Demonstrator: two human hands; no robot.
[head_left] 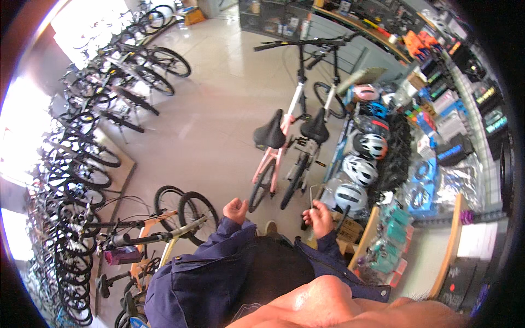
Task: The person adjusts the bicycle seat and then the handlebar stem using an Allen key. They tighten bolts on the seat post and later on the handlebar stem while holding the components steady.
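Most of the view is filled by pale shop floor (219, 120), and the left side is totally packed with a long row of bikes (87, 158). Up ahead, a pink-framed bike (269, 131) and a white bike (315, 128) are parked side by side, rear wheels this way. A bunch of helmets (359, 170) is piled off to the right. The left hand (235, 211) is curled into a loose fist; whether anything's tucked inside can't be told. A thin bent metal rod (311, 198), hex-key-ish by the look of it, is pinched in the right hand (319, 218), out in front of the body near the helmets.

Progress-wise, the rod is in hand but isn't visibly set against any bolt or bike, so things would be judged pretty early: no finished work can be made out, and probably all the actual tool work is left.
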